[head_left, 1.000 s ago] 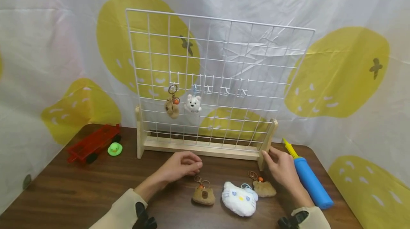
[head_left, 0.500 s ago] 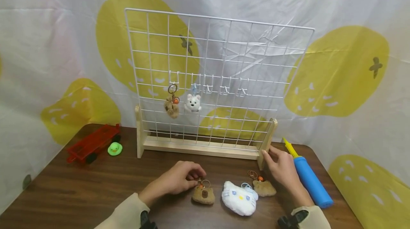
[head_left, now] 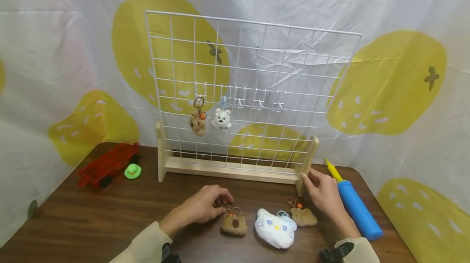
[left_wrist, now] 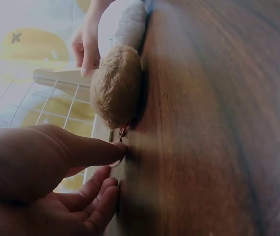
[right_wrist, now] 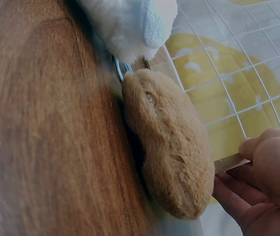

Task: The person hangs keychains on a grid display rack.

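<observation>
My left hand [head_left: 200, 206] is at the metal ring and clasp of a brown plush keychain [head_left: 234, 225] lying on the table. In the left wrist view, the thumb and a finger pinch its ring beside the brown plush [left_wrist: 118, 88]. My right hand [head_left: 324, 191] grips the wooden end post [head_left: 305, 169] of a white wire grid rack [head_left: 253, 67], with the thumb in front and fingers behind. Next to that hand lies another brown plush keychain [head_left: 303, 217]. Between the two sits a white cat-face plush [head_left: 275, 228] with a blue bow and cord.
From hooks on the grid hang a brown plush keychain [head_left: 198, 122] and a small white bear plush [head_left: 222, 119]; further hooks [head_left: 258, 103] hang beside them. A red toy cart [head_left: 108, 165] and green duck [head_left: 132, 171] stand left, a blue pump [head_left: 359, 210] right.
My left hand has come down and slightly right onto the ring of the brown plush keychain and pinches it. My right hand stays on the post.
</observation>
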`<state>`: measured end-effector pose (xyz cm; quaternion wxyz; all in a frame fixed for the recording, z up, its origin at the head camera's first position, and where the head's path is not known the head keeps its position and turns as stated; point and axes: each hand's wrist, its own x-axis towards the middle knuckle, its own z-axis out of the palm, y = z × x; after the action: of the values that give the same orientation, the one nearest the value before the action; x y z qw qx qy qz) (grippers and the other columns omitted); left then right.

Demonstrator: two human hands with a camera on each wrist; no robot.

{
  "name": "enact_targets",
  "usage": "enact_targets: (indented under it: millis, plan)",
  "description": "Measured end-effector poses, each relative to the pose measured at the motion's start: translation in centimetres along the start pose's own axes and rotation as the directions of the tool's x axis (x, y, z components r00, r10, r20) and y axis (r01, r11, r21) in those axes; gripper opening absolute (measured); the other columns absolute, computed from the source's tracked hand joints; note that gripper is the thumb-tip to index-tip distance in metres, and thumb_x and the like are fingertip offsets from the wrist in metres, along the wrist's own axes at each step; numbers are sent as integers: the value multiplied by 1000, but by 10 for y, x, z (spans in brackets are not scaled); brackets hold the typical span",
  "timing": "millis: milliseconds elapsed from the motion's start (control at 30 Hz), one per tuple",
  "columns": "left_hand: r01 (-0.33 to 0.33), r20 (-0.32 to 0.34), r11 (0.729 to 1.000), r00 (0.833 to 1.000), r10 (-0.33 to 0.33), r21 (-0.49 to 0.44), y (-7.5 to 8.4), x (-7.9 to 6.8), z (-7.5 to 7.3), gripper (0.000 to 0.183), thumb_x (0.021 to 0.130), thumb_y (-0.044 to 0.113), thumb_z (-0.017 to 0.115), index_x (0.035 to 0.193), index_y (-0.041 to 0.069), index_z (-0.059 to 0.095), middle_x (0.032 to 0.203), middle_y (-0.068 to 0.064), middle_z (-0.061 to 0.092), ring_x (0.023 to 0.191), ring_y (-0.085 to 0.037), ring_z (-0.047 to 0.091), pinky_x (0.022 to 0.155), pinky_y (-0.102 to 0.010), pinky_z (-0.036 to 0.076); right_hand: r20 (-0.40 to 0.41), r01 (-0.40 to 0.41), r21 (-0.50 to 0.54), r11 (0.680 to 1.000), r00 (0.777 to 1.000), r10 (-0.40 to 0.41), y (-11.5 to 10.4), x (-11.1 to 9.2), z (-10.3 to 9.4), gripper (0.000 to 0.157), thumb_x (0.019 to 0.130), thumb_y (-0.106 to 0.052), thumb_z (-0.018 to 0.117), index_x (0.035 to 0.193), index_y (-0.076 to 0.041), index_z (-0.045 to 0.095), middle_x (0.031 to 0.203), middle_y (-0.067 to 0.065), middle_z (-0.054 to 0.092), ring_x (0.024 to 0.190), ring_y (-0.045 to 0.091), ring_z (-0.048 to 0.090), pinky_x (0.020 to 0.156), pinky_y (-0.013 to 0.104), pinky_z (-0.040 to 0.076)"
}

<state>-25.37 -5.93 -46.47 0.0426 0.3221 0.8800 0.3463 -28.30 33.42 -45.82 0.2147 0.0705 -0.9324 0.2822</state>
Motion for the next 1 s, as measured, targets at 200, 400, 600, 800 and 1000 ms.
enact_targets:
  millis: [200,400,600,800,1000]
  plan:
    - [6,6,999,1000,-6,-32,-3,0,-1,25,89,-3,82,110,9,77,85,6,67,79,-2,60,73,-20,54,2,3,7,1000,1000,-3,0,-1,1,39,107,-24,71,137,1,72,119,24,80,103,40,80,86,58,66]
    - [14,-43,998,999,-17,-62,-6,0,-10,18,87,-1,85,99,11,79,82,5,77,76,-1,68,71,-19,59,6,1,5,1000,1000,-1,0,0,0,40,107,-24,71,137,2,71,120,24,79,103,40,80,85,57,66]
    - [8,-81,992,997,-18,-123,-4,3,-17,8,93,13,85,95,18,79,87,8,80,79,-2,71,75,-20,60,2,-4,18,1000,1000,4,0,1,0,41,107,-23,71,138,3,70,121,25,79,105,41,80,86,58,66]
    - [-8,-79,962,997,-14,-274,2,6,-18,8,95,21,85,99,17,79,93,3,81,83,-6,75,78,-21,63,17,-25,31,999,1000,25,0,2,-1,44,107,-26,71,139,4,69,122,26,78,110,43,78,90,59,65]
    - [-8,-67,893,997,-25,-450,12,4,-21,19,91,12,88,104,4,78,97,-7,81,89,-14,76,84,-22,64,49,-67,40,997,997,65,-1,1,-3,53,105,-28,75,144,5,64,126,27,77,114,44,77,93,59,64]
